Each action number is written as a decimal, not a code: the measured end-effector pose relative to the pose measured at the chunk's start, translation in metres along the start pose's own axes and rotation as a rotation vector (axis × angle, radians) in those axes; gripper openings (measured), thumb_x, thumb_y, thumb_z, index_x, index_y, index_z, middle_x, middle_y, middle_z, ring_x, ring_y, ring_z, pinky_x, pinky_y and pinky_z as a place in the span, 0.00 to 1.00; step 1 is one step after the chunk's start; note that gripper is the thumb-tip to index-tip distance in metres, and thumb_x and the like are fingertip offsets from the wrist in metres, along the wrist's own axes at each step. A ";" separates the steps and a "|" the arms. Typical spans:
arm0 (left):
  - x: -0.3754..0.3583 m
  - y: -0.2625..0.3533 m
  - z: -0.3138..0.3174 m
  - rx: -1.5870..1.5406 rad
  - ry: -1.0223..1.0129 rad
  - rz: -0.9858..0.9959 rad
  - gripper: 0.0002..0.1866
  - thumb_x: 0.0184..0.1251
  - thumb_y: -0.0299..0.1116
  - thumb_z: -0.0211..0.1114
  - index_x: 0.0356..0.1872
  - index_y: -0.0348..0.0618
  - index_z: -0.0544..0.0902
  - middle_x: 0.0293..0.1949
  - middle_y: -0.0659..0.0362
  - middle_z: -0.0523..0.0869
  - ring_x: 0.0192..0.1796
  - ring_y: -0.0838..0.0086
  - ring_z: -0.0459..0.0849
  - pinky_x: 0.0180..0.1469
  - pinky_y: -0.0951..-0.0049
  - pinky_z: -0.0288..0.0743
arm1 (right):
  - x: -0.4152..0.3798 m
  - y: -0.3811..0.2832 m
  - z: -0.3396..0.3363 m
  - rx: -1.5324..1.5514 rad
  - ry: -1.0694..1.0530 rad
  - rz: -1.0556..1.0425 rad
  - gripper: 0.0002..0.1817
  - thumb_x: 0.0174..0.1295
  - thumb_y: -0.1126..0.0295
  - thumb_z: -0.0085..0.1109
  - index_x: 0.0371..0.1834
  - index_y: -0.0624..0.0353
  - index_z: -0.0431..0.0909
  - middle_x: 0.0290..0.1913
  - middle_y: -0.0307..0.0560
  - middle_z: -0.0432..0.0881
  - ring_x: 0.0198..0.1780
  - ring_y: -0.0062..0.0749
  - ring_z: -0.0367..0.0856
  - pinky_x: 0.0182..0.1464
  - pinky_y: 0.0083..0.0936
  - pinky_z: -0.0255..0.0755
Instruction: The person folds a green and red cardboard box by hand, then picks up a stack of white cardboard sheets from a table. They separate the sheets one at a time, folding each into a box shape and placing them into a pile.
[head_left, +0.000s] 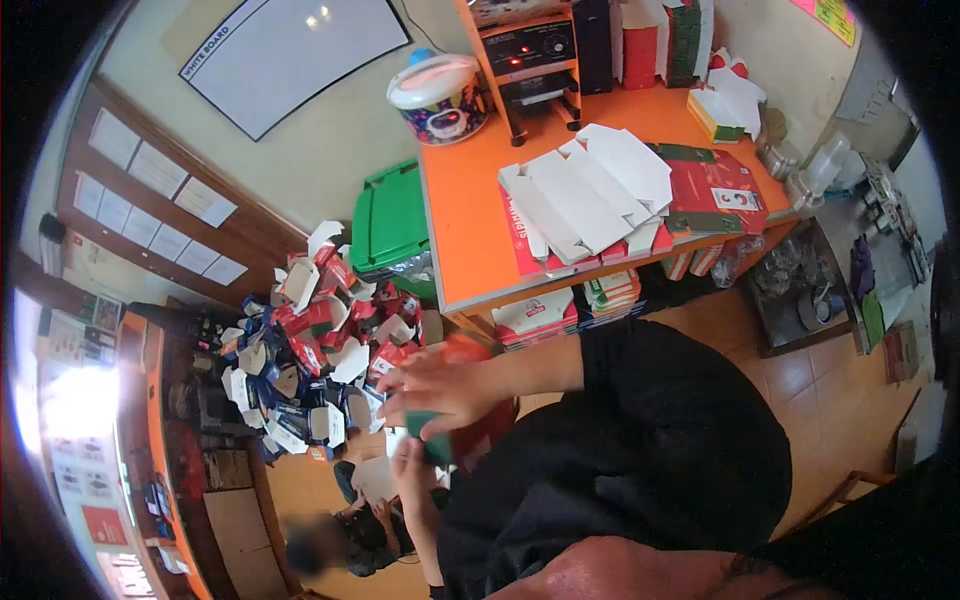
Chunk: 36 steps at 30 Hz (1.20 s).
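A small carton with a green panel [432,440] and red sides is between my two hands, in front of my black shirt. My right hand [440,388] reaches over its top from above, fingers stretched across and thumb on the green face; some motion blur softens it. From below, my left hand [411,468] grips the carton's lower edge with fingers and thumb. Just beyond my hands lies a large heap of folded red and blue cartons [315,330] on the floor. The far side of the held carton is hidden.
An orange table [465,230] carries flat white carton blanks [590,190] and red-and-green printed sheets [710,190]. Beside it stands a green lidded bin [390,220]. Another person [370,540] sits on the floor, holding a pale card piece. Stacked boxes [535,312] fill the shelf below.
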<state>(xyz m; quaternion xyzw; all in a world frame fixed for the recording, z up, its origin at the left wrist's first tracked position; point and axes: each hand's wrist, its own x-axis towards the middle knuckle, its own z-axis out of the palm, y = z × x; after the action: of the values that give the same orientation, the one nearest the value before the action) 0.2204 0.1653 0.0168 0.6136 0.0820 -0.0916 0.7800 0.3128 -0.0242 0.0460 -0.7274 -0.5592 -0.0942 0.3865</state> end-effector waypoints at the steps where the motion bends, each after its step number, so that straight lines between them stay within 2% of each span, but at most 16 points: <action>1: 0.010 -0.014 -0.014 0.045 0.179 0.137 0.13 0.67 0.37 0.53 0.45 0.40 0.74 0.34 0.61 0.79 0.34 0.78 0.77 0.33 0.78 0.71 | 0.000 -0.003 -0.006 -0.015 0.057 -0.084 0.32 0.46 0.51 0.62 0.55 0.47 0.66 0.60 0.52 0.58 0.59 0.54 0.58 0.56 0.49 0.56; 5: 0.003 0.026 0.000 -0.293 0.094 0.194 0.16 0.68 0.35 0.50 0.54 0.44 0.64 0.48 0.56 0.74 0.43 0.70 0.78 0.40 0.72 0.77 | 0.005 -0.008 0.000 -0.049 0.029 -0.218 0.35 0.40 0.54 0.67 0.56 0.40 0.68 0.65 0.49 0.56 0.65 0.57 0.52 0.60 0.56 0.52; 8: 0.006 0.030 0.000 -0.485 0.213 0.229 0.15 0.68 0.34 0.49 0.53 0.44 0.65 0.49 0.56 0.74 0.47 0.68 0.77 0.41 0.69 0.78 | 0.014 0.001 0.016 -0.062 0.079 -0.319 0.35 0.39 0.59 0.68 0.57 0.40 0.69 0.64 0.45 0.59 0.64 0.56 0.56 0.61 0.55 0.56; 10: 0.010 0.034 -0.001 -0.483 0.206 0.220 0.15 0.68 0.34 0.50 0.54 0.43 0.66 0.50 0.56 0.73 0.47 0.69 0.77 0.41 0.69 0.77 | 0.020 -0.003 0.010 -0.100 0.176 -0.308 0.35 0.41 0.62 0.67 0.59 0.44 0.67 0.65 0.45 0.59 0.65 0.55 0.56 0.60 0.54 0.58; 12: 0.017 0.029 -0.009 -0.088 0.336 0.283 0.17 0.66 0.34 0.54 0.54 0.40 0.67 0.50 0.56 0.74 0.46 0.70 0.78 0.41 0.70 0.77 | 0.025 -0.002 0.005 -0.159 0.197 -0.326 0.33 0.47 0.61 0.63 0.60 0.49 0.66 0.63 0.51 0.60 0.60 0.54 0.63 0.57 0.45 0.65; 14: 0.019 0.014 -0.002 -0.047 0.311 0.370 0.22 0.57 0.29 0.63 0.53 0.37 0.70 0.44 0.54 0.78 0.43 0.72 0.79 0.41 0.73 0.76 | 0.031 0.005 0.010 -0.076 0.265 -0.126 0.31 0.50 0.63 0.61 0.60 0.55 0.65 0.63 0.55 0.58 0.59 0.52 0.65 0.58 0.40 0.65; 15: 0.031 -0.011 -0.024 0.032 0.500 0.282 0.23 0.55 0.25 0.63 0.53 0.37 0.69 0.45 0.54 0.78 0.44 0.72 0.78 0.42 0.74 0.75 | 0.033 0.013 0.013 -0.013 0.234 -0.127 0.31 0.51 0.63 0.60 0.61 0.56 0.64 0.62 0.58 0.58 0.60 0.53 0.63 0.60 0.39 0.63; 16: 0.032 -0.014 -0.017 -0.336 0.316 0.282 0.23 0.55 0.22 0.62 0.54 0.37 0.69 0.47 0.56 0.77 0.45 0.72 0.78 0.44 0.74 0.74 | 0.033 0.021 0.015 0.059 0.196 -0.132 0.31 0.52 0.64 0.60 0.61 0.57 0.64 0.62 0.61 0.57 0.62 0.54 0.60 0.61 0.39 0.60; 18: 0.028 0.007 0.013 0.061 0.354 0.509 0.25 0.56 0.20 0.60 0.56 0.39 0.66 0.49 0.56 0.76 0.47 0.73 0.77 0.48 0.74 0.72 | 0.026 0.027 0.005 0.085 0.088 -0.107 0.26 0.54 0.65 0.58 0.57 0.59 0.69 0.61 0.60 0.57 0.61 0.53 0.62 0.61 0.40 0.60; 22: 0.031 0.007 0.017 0.068 0.304 0.479 0.26 0.58 0.19 0.59 0.56 0.44 0.60 0.50 0.57 0.71 0.49 0.73 0.75 0.47 0.75 0.74 | 0.012 0.030 -0.001 0.150 0.039 -0.103 0.20 0.53 0.68 0.57 0.52 0.54 0.75 0.61 0.57 0.57 0.61 0.49 0.61 0.60 0.38 0.62; 28: 0.039 -0.014 0.045 -0.067 0.281 0.701 0.27 0.56 0.18 0.60 0.55 0.42 0.60 0.50 0.56 0.72 0.50 0.72 0.75 0.50 0.71 0.73 | 0.012 0.019 0.009 -0.005 0.011 0.048 0.19 0.60 0.67 0.51 0.55 0.56 0.73 0.65 0.56 0.50 0.62 0.49 0.59 0.62 0.39 0.57; 30: 0.036 -0.022 0.040 -0.066 0.287 0.623 0.29 0.55 0.20 0.60 0.57 0.42 0.58 0.49 0.56 0.74 0.50 0.72 0.76 0.50 0.70 0.72 | 0.009 0.020 0.010 -0.056 0.002 0.015 0.25 0.59 0.64 0.52 0.60 0.59 0.66 0.64 0.58 0.52 0.60 0.48 0.62 0.61 0.37 0.58; 32: 0.038 -0.029 0.030 -0.222 0.077 0.517 0.32 0.53 0.16 0.60 0.58 0.42 0.58 0.52 0.57 0.73 0.55 0.70 0.73 0.52 0.72 0.70 | 0.005 0.022 0.011 0.158 0.017 0.212 0.36 0.51 0.65 0.60 0.65 0.55 0.58 0.59 0.57 0.63 0.59 0.42 0.65 0.60 0.35 0.59; 33: 0.031 -0.026 0.015 -0.210 -0.011 0.378 0.27 0.56 0.21 0.59 0.57 0.42 0.60 0.53 0.56 0.72 0.56 0.65 0.73 0.55 0.68 0.69 | -0.001 0.027 0.016 0.370 0.124 0.311 0.40 0.46 0.68 0.65 0.64 0.58 0.57 0.53 0.53 0.70 0.55 0.40 0.69 0.59 0.34 0.61; 34: 0.032 -0.025 0.016 -0.561 0.026 0.360 0.21 0.63 0.35 0.54 0.56 0.43 0.63 0.56 0.54 0.71 0.56 0.61 0.73 0.57 0.61 0.67 | -0.008 0.028 0.016 0.375 0.108 0.300 0.40 0.46 0.68 0.65 0.64 0.58 0.57 0.53 0.53 0.70 0.55 0.40 0.69 0.59 0.34 0.61; 36: 0.029 -0.020 0.002 -0.981 0.237 0.469 0.23 0.66 0.48 0.45 0.57 0.46 0.65 0.57 0.54 0.70 0.57 0.61 0.72 0.58 0.56 0.65 | -0.020 0.027 0.015 0.219 0.142 0.189 0.36 0.38 0.73 0.69 0.55 0.57 0.66 0.49 0.48 0.72 0.51 0.40 0.71 0.56 0.34 0.64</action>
<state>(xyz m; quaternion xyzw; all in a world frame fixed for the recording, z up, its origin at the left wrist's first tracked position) 0.2437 0.1574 -0.0080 0.1862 0.0634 0.2032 0.9592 0.3251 -0.0310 0.0118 -0.7216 -0.4667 -0.0469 0.5092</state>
